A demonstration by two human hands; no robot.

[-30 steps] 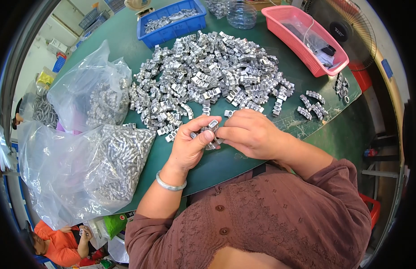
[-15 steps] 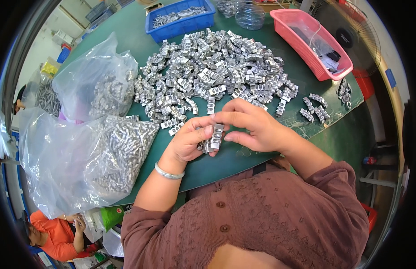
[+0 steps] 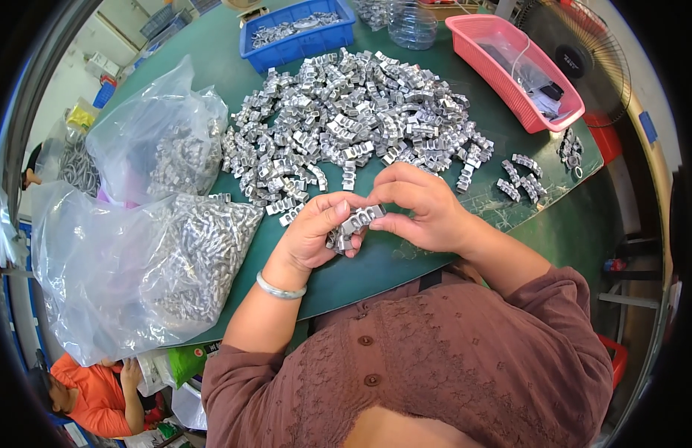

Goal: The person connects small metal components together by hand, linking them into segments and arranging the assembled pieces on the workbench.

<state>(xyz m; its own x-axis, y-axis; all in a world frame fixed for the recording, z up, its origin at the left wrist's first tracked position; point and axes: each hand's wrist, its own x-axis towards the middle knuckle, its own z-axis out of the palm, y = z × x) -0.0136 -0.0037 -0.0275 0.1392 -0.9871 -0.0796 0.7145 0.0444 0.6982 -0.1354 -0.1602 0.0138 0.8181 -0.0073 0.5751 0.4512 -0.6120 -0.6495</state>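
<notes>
My left hand (image 3: 310, 230), with a bangle at its wrist, is closed around a few small silver metal parts near the table's front edge. The uppermost one, a curved metal piece with a row of openings (image 3: 363, 217), lies slanted between thumb and fingers. My right hand (image 3: 426, 212) pinches this piece's right end with thumb and forefinger. More metal parts (image 3: 337, 240) show beneath it in the left palm, partly hidden by the fingers. Just beyond both hands spreads a big heap of similar silver pieces (image 3: 353, 112) on the green table (image 3: 346, 278).
Clear plastic bags of metal parts (image 3: 204, 261) stand at the left. At the back are a blue bin (image 3: 297, 47) of parts and a pink basket (image 3: 503, 78). A few loose pieces (image 3: 522, 179) lie at the right. A person in orange (image 3: 100, 399) sits at lower left.
The uppermost metal piece has turned from nearly upright to slanting up rightward. My right thumb and forefinger have closed on its end. The person in orange has shifted their arms.
</notes>
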